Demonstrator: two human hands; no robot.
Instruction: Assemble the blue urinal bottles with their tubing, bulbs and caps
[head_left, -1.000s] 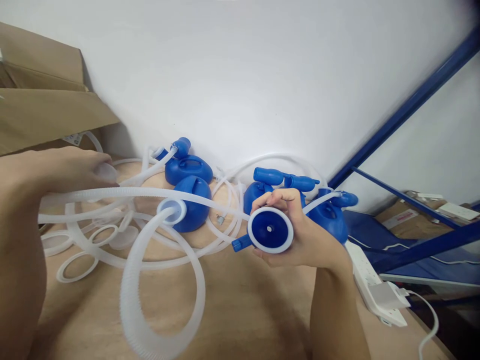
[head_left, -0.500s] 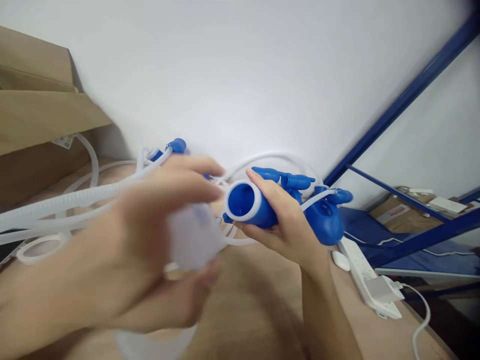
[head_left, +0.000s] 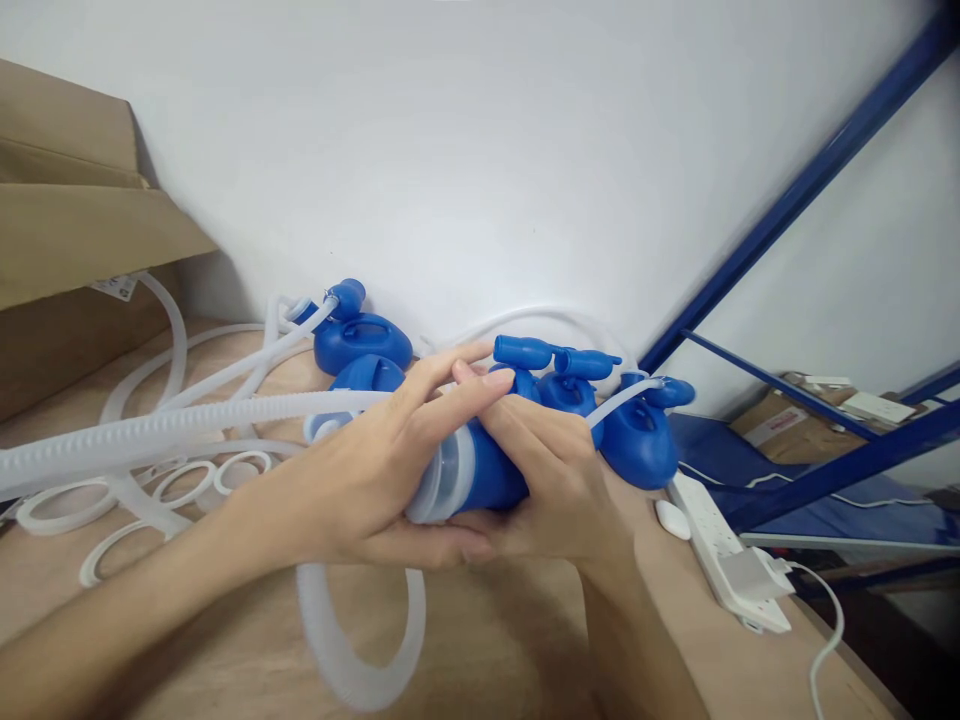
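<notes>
A blue plastic cylinder (head_left: 495, 478) lies sideways in front of me with my right hand (head_left: 566, 475) wrapped round it. Against its white-rimmed mouth sits a clear whitish cap (head_left: 441, 482), which my left hand (head_left: 360, 470) grips from the left. My fingers overlap above the joint, and I cannot tell whether the cap is fully seated. A white corrugated tube (head_left: 187, 425) runs leftward from behind my left hand. Another loop of whitish tube (head_left: 360, 685) hangs below the hands. Several white rings (head_left: 64, 510) lie on the wooden table to the left.
Blue bottles with handles (head_left: 364, 345) stand by the wall at left, and more blue bottles (head_left: 637, 445) at right. A cardboard box (head_left: 75, 240) fills the far left. At right are a white power strip (head_left: 720, 550), a small white case (head_left: 673, 519) and a blue metal frame (head_left: 795, 190).
My left hand has moved right and brought the clear cap onto the cylinder's mouth, which was uncovered before. My right hand still holds the cylinder, now slightly lower.
</notes>
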